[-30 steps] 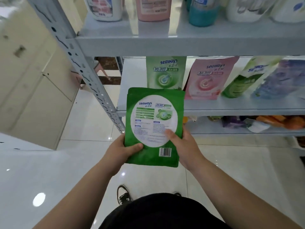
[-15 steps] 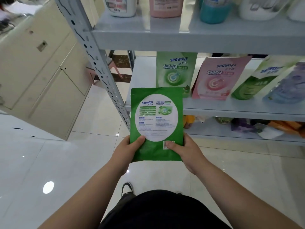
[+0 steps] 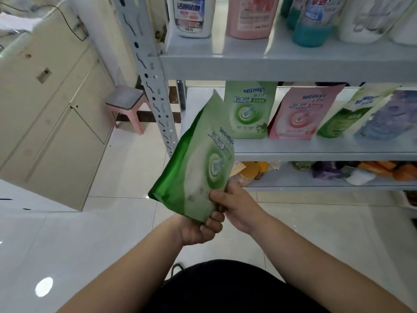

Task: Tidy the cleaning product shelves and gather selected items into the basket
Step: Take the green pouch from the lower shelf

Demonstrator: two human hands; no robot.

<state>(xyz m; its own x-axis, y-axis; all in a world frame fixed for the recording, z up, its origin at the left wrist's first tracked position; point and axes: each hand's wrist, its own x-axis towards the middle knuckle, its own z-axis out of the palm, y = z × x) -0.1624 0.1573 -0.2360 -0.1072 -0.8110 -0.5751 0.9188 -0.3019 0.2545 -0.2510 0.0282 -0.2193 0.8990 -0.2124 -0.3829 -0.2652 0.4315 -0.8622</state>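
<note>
Left hand (image 3: 198, 231) closed under the bottom corner of the green pouch (image 3: 198, 168), fingers curled round it. Right hand (image 3: 239, 206) pinches the lower edge beside the left, thumb on the printed face. The pouch is held in the air in front of the body, clear of every shelf and tilted, with its top corner up and its front turned rightward. It looks glossy, soft-sided and well filled, with a pale face, a green swirl and darker green sides; the print is blurred. Just behind it and to the right is the middle shelf (image 3: 316, 150), where a second green pouch (image 3: 249, 111) stands upright and a pink pouch (image 3: 300, 114) leans beside it. Below and behind the held pouch, the bottom shelf (image 3: 316, 188) carries a loose jumble of packets. Above and beyond it, the top shelf (image 3: 270, 68) bears a white bottle (image 3: 191, 16) and a pink bottle (image 3: 250, 16). No basket in view. Judgement: one item in hand, neither shelved nor gathered. The leaning pouches and the bottom jumble suggest most tidying remains.
</note>
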